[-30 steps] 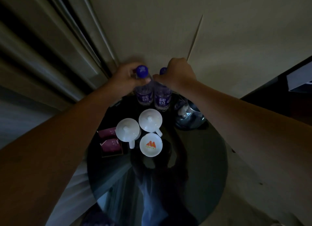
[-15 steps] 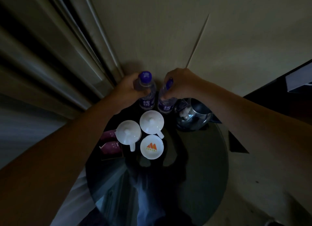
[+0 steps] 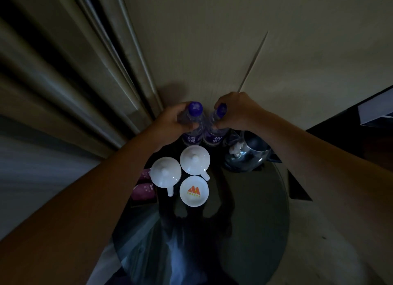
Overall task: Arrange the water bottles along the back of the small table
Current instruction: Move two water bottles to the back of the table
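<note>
Left grip clenched on left bottle, right grip on right bottle; side by side, cups just below.

Vs 1 s ago: both hands have gone further back over the counter, toward the wall. The left bottle and right bottle went with them, now at the counter's back edge, right behind the two lidded cups; before, they sat higher in view and looked lifted. Left hand now wraps lower round its bottle's shoulder, so the purple cap is fully clear. Right hand has slid off the top: the cap, mostly hidden 1 s ago, now shows beside the fingers. Bottles still side by side, approx touching.
</note>
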